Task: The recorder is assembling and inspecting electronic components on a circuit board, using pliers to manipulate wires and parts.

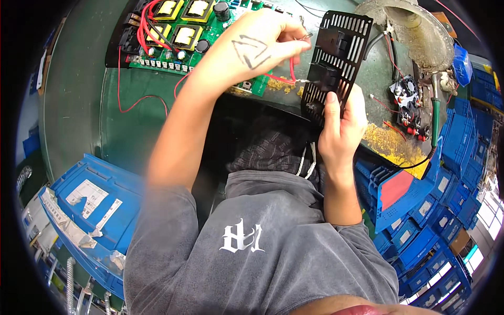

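Note:
My right hand (344, 123) grips the lower end of a black slotted metal panel (349, 50), thumb on its face, tilted upright over the bench edge. Two black sockets or switches sit in the panel. Left of it, my left hand (260, 44) is closed, thumb and fingers pinching a thin red wire (292, 71) with a bare, silvery end near the fingertips. A loop of red wire runs below these fingers toward the lower black fitting. Behind my left hand lies a green circuit board (212, 39) with yellow-wrapped transformers and black capacitors, partly hidden by the hand.
A soldering iron with a green handle (436, 118) stands at the right, its black cord hanging over the bench edge. Nearby are small fans (404, 94) and a worn metal dish (415, 37). Blue bins (420, 210) are stacked lower right; a blue crate (100, 205) sits lower left.

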Motion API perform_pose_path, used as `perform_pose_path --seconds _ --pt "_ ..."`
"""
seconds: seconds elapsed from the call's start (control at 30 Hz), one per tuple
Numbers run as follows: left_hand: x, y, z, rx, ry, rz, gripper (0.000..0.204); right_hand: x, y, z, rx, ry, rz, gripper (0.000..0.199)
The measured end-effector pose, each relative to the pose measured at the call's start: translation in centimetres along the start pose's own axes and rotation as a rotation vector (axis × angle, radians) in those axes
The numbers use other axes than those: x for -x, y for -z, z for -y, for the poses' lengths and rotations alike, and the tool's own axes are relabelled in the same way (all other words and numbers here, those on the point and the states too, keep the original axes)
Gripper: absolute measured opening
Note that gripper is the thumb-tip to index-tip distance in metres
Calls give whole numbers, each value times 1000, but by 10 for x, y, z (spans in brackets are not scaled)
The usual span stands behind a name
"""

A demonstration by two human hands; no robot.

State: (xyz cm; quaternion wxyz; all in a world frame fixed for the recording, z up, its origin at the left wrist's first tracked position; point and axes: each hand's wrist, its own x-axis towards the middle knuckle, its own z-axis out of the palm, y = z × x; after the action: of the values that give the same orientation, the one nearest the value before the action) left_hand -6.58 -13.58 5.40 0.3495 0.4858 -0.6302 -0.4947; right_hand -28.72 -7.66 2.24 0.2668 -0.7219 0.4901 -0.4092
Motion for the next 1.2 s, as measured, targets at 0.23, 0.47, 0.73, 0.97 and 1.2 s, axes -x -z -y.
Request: perform_pose_path --seconds 0.23,0.47,0.73,0.97,1.2 --pt "6 18 6 40 -89 276 26 5 -8 -6 -205 -85 10 31" --pt "4 23 6 -13 107 342 33 3 -14 5 -561 -214 -23 42" --pt "1 20 13 34 43 446 26 13 -13 -3 -829 -422 73 51" --pt "2 25 9 109 161 527 24 0 -20 11 -936 -409 -80 57" --pt "2 14 7 82 125 485 23 -23 -17 19 -1008 -274 107 76"
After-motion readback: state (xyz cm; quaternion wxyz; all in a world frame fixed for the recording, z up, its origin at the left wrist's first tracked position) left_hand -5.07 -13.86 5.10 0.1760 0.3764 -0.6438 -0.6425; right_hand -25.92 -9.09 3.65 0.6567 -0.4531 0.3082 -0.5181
